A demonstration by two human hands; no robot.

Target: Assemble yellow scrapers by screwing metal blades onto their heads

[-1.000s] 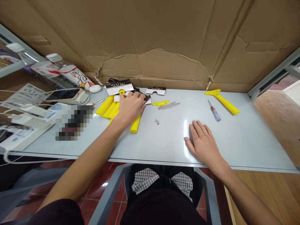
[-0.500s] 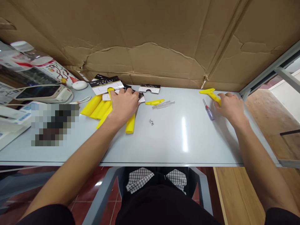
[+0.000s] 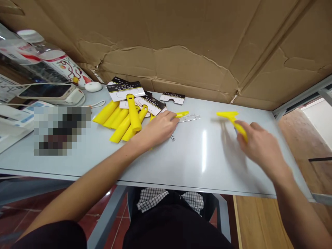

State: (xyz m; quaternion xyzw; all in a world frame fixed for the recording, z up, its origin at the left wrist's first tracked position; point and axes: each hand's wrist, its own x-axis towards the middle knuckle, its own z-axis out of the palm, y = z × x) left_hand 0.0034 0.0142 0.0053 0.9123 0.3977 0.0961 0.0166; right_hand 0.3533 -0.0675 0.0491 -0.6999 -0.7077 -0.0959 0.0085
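The right hand has lifted the yellow scraper off the worktop, clamped around its handle; the left hand has shifted onto the yellow strip beside metal blades, finger closure hidden. The scraper's probably light, stiff plastic, best held mid-handle.

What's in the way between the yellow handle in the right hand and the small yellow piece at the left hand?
Just the thin metal strips, lying beside the small yellow piece; nothing else visible stands between it and the yellow handle.
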